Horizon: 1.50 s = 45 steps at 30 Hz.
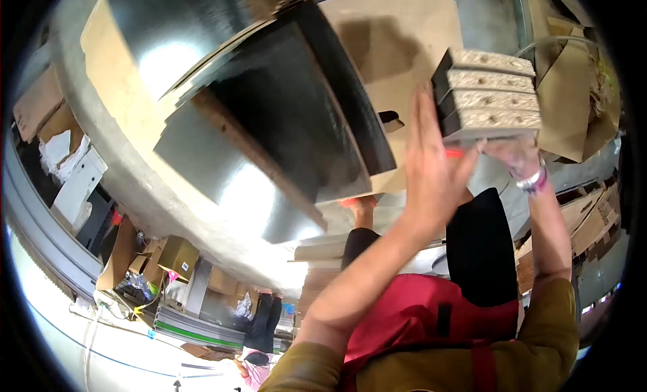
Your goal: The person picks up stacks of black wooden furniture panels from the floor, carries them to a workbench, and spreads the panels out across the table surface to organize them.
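A stack of several chipboard panels [495,88] with dark faces is before me on the right, raw edges showing with small holes in them. My left hand [431,169] lies along the stack's left side, fingers stretched out and thumb apart. At the near lower edge, my right hand [515,156] grips the stack from below; it is smeared by motion and its fingers are partly hidden. A bracelet [536,181] circles the right wrist.
Large dark glossy panels [269,109] lie stacked on cardboard [411,28] to the left. Open cardboard boxes [566,102] stand at the far right. Cartons and clutter [135,264] line the lower left, where another person [259,358] is visible. My bare foot [364,206] is near the panels.
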Available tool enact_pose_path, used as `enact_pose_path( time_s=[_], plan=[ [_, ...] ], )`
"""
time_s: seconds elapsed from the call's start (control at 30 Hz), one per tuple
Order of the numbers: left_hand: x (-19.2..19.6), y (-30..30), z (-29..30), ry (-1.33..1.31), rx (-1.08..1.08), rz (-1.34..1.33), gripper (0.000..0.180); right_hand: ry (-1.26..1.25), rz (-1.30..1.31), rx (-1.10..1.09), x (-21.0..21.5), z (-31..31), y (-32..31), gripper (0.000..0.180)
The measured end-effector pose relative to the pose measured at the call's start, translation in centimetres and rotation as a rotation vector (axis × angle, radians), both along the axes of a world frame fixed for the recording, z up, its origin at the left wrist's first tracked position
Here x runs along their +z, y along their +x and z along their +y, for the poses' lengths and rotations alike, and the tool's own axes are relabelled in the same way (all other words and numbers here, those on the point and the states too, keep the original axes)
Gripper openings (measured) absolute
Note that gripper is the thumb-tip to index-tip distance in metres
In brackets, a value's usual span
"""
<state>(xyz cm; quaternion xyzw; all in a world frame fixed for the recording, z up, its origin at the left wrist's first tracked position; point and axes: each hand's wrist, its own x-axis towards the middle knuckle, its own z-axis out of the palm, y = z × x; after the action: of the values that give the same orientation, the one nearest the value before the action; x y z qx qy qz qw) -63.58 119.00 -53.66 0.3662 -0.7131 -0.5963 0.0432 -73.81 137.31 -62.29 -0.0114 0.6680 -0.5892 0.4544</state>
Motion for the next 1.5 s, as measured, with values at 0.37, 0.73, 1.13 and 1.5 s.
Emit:
enact_pose_path(
  time_s=[0.37, 0.73, 1.13, 1.5],
  plan=[
    [7.9, 13.3, -16.3, -0.528, 0.090, -0.361, 0.096, -0.488, -0.279, -0.015, 12.9, -9.0, 5.9, 0.091],
    [5.6, 14.1, -17.8, 0.095, 0.294, -0.164, 0.084, -0.207, -0.389, -0.095, 14.3, -19.7, 7.3, 0.074],
    [6.1, 14.5, -18.4, 0.285, 0.272, -0.243, 0.068, -0.345, -0.498, 0.030, 11.2, -19.0, 6.4, 0.097],
    [4.4, 15.3, -17.6, 0.191, 0.383, -0.143, 0.086, -0.325, -0.418, -0.064, 11.5, -19.6, 8.4, 0.099]
  ],
)
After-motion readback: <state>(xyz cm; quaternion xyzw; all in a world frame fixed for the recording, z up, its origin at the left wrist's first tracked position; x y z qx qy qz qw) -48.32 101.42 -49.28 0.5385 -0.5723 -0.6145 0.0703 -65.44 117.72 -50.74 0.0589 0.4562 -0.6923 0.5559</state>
